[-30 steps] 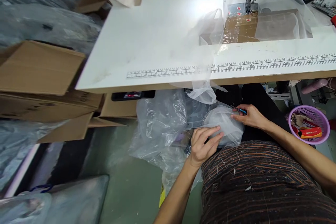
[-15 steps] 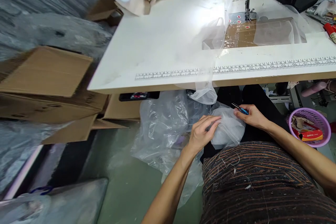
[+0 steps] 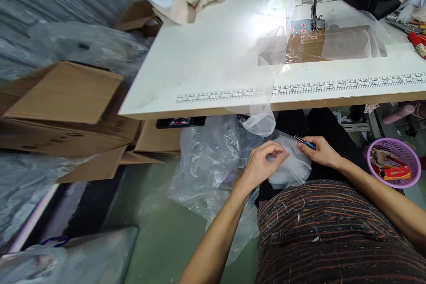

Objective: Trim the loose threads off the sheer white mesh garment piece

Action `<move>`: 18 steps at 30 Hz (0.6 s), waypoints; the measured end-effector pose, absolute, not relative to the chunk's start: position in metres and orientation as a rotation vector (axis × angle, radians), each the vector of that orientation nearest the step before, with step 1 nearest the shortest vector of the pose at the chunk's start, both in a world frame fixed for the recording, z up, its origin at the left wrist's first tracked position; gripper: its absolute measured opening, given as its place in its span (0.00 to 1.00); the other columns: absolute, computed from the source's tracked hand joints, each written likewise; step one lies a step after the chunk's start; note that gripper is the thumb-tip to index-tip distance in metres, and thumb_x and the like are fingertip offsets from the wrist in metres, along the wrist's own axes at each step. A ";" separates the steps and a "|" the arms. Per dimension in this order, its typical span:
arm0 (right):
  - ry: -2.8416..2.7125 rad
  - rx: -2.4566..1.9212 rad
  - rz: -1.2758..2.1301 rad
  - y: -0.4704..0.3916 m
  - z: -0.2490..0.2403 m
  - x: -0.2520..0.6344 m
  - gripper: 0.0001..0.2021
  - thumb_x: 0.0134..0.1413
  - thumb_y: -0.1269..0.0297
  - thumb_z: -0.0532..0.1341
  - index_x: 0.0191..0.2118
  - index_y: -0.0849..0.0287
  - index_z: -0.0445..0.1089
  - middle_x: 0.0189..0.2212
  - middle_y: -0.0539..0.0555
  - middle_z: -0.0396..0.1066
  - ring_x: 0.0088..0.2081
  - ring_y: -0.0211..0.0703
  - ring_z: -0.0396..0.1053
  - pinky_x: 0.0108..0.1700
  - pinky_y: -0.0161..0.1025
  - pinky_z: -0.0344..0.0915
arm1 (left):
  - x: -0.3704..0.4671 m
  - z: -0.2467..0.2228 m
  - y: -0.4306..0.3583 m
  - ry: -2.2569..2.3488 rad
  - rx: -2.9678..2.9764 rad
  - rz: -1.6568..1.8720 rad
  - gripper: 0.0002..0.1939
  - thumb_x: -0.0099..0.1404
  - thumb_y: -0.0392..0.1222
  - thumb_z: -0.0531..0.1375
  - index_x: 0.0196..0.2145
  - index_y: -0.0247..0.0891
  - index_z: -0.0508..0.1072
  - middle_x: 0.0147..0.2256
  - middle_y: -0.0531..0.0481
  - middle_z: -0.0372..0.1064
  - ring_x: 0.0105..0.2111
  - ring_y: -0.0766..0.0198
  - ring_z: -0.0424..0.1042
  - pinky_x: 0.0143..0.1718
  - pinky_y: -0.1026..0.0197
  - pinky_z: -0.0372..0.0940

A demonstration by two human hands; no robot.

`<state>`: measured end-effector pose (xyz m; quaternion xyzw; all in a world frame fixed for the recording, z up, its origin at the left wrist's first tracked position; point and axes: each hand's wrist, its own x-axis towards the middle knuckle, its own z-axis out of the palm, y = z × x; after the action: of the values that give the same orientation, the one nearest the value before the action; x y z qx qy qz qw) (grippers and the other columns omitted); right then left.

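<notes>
Bunched white sheer fabric (image 3: 293,172) lies on my lap, in front of the striped top. My left hand (image 3: 263,163) is at its left side, with thumb and fingertips pinched together on the fabric; the exact grip is partly hidden. On the other side, my right hand (image 3: 322,151) is closed around blue-handled thread snips (image 3: 305,142), whose dark tips point left over the fabric. Another sheer strip (image 3: 261,120) hangs over the table edge just above my hands.
A white sewing table (image 3: 213,66) with a printed ruler spans the front, carrying a sewing machine (image 3: 314,13). Clear plastic (image 3: 209,159) hangs below its edge. Cardboard boxes (image 3: 66,93) stand at left, a purple basket (image 3: 412,164) at right.
My left fingers have curled in and drawn together over the fabric, shifting slightly right. The right hand keeps the snips, in nearly the same place. The view has shifted slightly.
</notes>
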<state>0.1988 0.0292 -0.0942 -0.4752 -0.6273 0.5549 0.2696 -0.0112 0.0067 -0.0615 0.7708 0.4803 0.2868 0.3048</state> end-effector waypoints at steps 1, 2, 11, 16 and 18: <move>-1.698 -1.287 1.484 0.028 -0.093 0.198 0.21 0.56 0.46 0.54 0.24 0.60 0.64 0.20 0.46 0.55 0.24 0.34 0.51 0.25 0.34 0.49 | -0.006 -0.066 0.008 1.402 2.032 0.755 0.10 0.65 0.46 0.62 0.32 0.38 0.77 0.30 0.49 0.75 0.28 0.63 0.74 0.31 0.61 0.69; -1.705 -1.301 1.474 0.027 -0.092 0.198 0.21 0.56 0.47 0.54 0.25 0.60 0.65 0.20 0.46 0.55 0.23 0.34 0.51 0.25 0.34 0.49 | 0.000 -0.070 0.010 1.498 2.046 0.736 0.10 0.63 0.47 0.63 0.32 0.38 0.77 0.28 0.50 0.73 0.26 0.64 0.73 0.29 0.62 0.68; -1.984 -1.533 1.347 0.017 -0.080 0.205 0.23 0.41 0.59 0.71 0.45 0.59 0.71 0.36 0.53 0.74 0.34 0.42 0.70 0.37 0.37 0.63 | 0.013 -0.101 0.007 1.557 2.217 0.579 0.04 0.62 0.37 0.62 0.32 0.39 0.78 0.28 0.50 0.72 0.28 0.61 0.73 0.27 0.61 0.65; -1.947 -1.586 1.433 0.017 -0.089 0.206 0.10 0.50 0.65 0.63 0.40 0.60 0.75 0.27 0.49 0.71 0.24 0.36 0.62 0.30 0.34 0.59 | 0.008 -0.099 0.003 1.579 2.040 0.739 0.06 0.65 0.36 0.57 0.30 0.39 0.73 0.28 0.51 0.70 0.28 0.63 0.71 0.30 0.61 0.65; -1.907 -1.568 1.459 0.017 -0.091 0.206 0.09 0.50 0.64 0.63 0.38 0.60 0.75 0.26 0.48 0.69 0.23 0.35 0.59 0.29 0.33 0.58 | 0.003 -0.100 0.001 1.613 1.909 0.866 0.06 0.67 0.38 0.56 0.32 0.39 0.70 0.29 0.51 0.71 0.29 0.63 0.72 0.30 0.62 0.66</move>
<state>0.2064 0.0170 -0.0914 -0.5416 -0.6588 0.5041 0.1362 0.0031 0.0009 -0.0998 0.6996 0.5911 0.3174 0.2460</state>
